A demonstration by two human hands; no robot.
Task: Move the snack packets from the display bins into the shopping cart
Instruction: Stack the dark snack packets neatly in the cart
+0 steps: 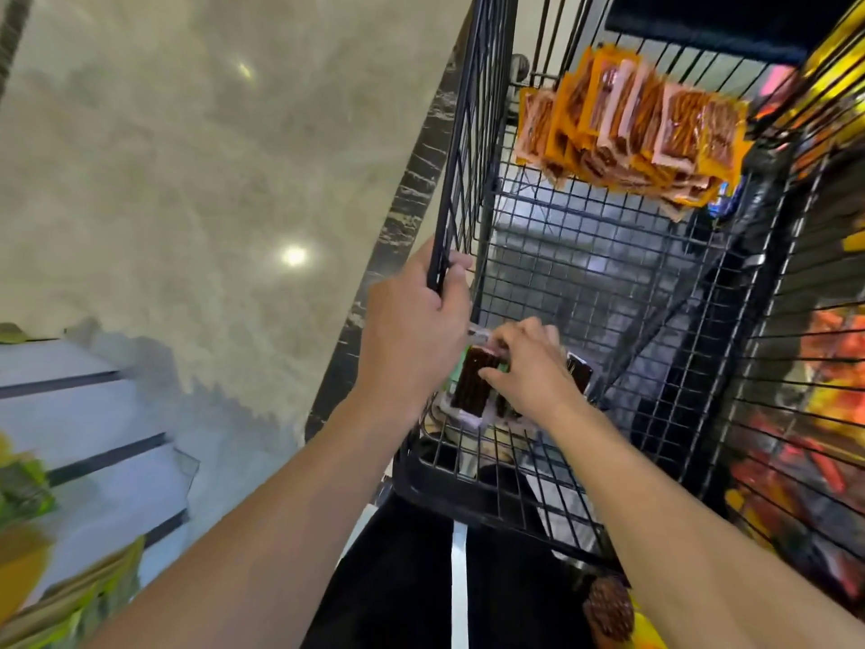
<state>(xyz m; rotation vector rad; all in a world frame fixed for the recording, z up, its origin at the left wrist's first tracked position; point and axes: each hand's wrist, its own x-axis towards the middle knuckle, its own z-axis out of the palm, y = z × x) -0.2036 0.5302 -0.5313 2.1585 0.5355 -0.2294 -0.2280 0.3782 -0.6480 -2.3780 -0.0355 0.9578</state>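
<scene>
A black wire shopping cart (580,274) fills the middle and right of the head view. My left hand (412,330) grips the top edge of its left wall. My right hand (529,367) is inside the cart near its close end, its fingers curled on green snack packets (475,381) with dark brown sticks showing through. A pile of orange snack packets (632,124) lies at the far end of the cart.
Wire display bins (805,391) with red and orange packets stand against the cart's right side. A white stepped shelf (93,414) with green and yellow packets (23,489) is at the lower left. Polished marble floor (187,180) spreads to the left.
</scene>
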